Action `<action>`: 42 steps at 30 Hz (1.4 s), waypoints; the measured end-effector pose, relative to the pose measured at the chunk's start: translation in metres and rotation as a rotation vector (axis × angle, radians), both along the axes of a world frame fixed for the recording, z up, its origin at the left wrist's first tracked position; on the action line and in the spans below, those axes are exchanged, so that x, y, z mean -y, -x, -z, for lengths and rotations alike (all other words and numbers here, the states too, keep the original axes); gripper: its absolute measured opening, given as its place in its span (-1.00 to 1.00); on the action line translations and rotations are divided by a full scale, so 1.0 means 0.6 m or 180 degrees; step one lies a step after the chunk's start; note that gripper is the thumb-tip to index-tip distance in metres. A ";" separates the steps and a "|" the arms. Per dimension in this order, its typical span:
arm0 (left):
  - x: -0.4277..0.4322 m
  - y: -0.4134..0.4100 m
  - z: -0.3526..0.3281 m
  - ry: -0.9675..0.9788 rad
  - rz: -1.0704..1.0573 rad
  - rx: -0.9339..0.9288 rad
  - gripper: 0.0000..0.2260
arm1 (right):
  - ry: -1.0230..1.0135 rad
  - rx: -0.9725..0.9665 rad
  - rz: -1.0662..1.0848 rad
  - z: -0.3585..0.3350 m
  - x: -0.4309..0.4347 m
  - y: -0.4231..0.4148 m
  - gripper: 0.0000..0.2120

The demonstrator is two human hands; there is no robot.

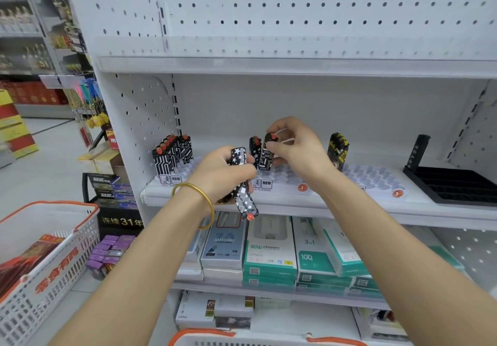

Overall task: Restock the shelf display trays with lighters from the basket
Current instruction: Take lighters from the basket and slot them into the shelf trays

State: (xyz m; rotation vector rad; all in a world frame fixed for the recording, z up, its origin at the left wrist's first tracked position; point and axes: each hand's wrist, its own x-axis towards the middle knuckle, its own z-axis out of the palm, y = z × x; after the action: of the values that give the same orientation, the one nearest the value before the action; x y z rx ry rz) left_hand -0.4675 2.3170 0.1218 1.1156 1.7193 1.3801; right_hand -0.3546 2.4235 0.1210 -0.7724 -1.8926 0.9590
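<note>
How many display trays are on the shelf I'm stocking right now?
4, side by side along the shelf: left clear tray by the side wall, middle clear tray, right clear tray, and black tray at the far right.

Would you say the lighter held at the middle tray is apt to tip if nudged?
Probably: the lighter is tall and narrow, so unsupported it would likely topple. Its rigid, smooth case looks light, perhaps slippery.

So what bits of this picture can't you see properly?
Head view:
- How many patterned lighters the left hand grips: its fingers cover them.
- Bottoms of the yellow lighters: behind the wrist of the right hand, which pinches a circuit lighter.
- The bottom basket: cut by the frame edge.
- Tray label small print: too tiny.
</note>
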 end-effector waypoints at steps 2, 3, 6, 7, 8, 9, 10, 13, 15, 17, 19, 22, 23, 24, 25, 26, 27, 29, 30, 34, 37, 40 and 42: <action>0.002 -0.002 -0.001 -0.0002 0.0042 -0.0043 -0.79 | -0.0108 -0.0039 0.0027 -0.006 0.003 0.002 -0.83; 0.004 -0.003 -0.001 -0.0030 0.0043 -0.0023 -0.79 | -0.0167 -0.0074 0.0023 -0.011 0.006 0.005 -0.83; 0.015 0.006 0.000 -0.0246 -0.0165 0.0218 -0.80 | -0.0282 -0.0238 -0.0086 -0.032 0.017 0.026 -0.83; 0.022 0.015 0.001 -0.0342 -0.0282 0.0274 -0.80 | -0.0305 -0.0262 -0.0152 -0.038 0.020 0.038 -0.83; 0.029 0.026 0.003 -0.0422 -0.0396 0.0295 -0.81 | -0.0320 -0.0259 -0.0233 -0.044 0.024 0.053 -0.82; 0.037 0.039 0.005 -0.0483 -0.0500 0.0307 -0.82 | -0.0322 -0.0231 -0.0315 -0.047 0.027 0.071 -0.82; 0.046 0.052 0.009 -0.0539 -0.0600 0.0329 -0.83 | -0.0312 -0.0181 -0.0382 -0.048 0.029 0.091 -0.82; 0.072 0.091 0.022 -0.0650 -0.0858 0.0389 -0.83 | -0.0358 0.0109 -0.0439 -0.041 0.030 0.152 -0.83; 0.084 0.108 0.029 -0.0645 -0.0873 0.0334 -0.83 | -0.0463 0.0329 -0.0417 -0.032 0.027 0.187 -0.83; 0.090 0.116 0.032 -0.0637 -0.0820 0.0253 -0.84 | -0.0542 0.0483 -0.0416 -0.023 0.022 0.211 -0.83; 0.092 0.121 0.033 -0.0657 -0.0786 0.0209 -0.84 | -0.0662 0.0636 -0.0404 -0.014 0.020 0.225 -0.83; 0.092 0.127 0.036 -0.0692 -0.0752 0.0210 -0.83 | -0.0869 0.0780 -0.0346 -0.005 0.016 0.233 -0.84; 0.093 0.130 0.037 -0.0689 -0.0746 0.0212 -0.83 | -0.0922 0.0804 -0.0329 -0.004 0.015 0.235 -0.84; 0.092 0.131 0.037 -0.0689 -0.0737 0.0216 -0.83 | -0.0988 0.0859 -0.0314 -0.004 0.014 0.237 -0.84; 0.092 0.133 0.038 -0.0698 -0.0731 0.0223 -0.83 | -0.1078 0.0959 -0.0301 -0.006 0.013 0.239 -0.84; 0.092 0.133 0.038 -0.0715 -0.0725 0.0231 -0.83 | -0.1192 0.1090 -0.0285 -0.008 0.013 0.241 -0.83; 0.092 0.134 0.038 -0.0730 -0.0722 0.0237 -0.83 | -0.1314 0.1226 -0.0256 -0.010 0.014 0.243 -0.82; 0.092 0.134 0.040 -0.0736 -0.0709 0.0241 -0.83 | -0.1559 0.1438 -0.0155 -0.009 0.017 0.247 -0.80; 0.092 0.134 0.040 -0.0730 -0.0704 0.0244 -0.82 | -0.1648 0.1504 -0.0108 -0.008 0.018 0.248 -0.79; 0.093 0.132 0.039 -0.0756 -0.0700 0.0279 -0.83 | -0.1679 0.1566 -0.0088 -0.005 0.019 0.244 -0.74; 0.096 0.125 0.039 -0.0826 -0.0710 0.0340 -0.84 | -0.1461 0.1324 -0.0072 -0.014 0.026 0.219 -0.62; 0.095 0.109 0.038 -0.0960 -0.0593 0.0753 -0.84 | -0.0804 0.0740 -0.0340 -0.023 0.051 0.173 -0.68; 0.091 0.094 0.035 -0.1110 -0.0614 0.1020 -0.86 | -0.0337 0.0453 -0.0648 -0.024 0.077 0.137 -0.80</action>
State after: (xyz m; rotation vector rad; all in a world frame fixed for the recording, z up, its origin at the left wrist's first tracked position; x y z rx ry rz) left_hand -0.5241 2.2624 0.1006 0.8579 1.4165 1.9193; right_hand -0.4370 2.3774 0.1354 -0.6075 -2.1600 0.9388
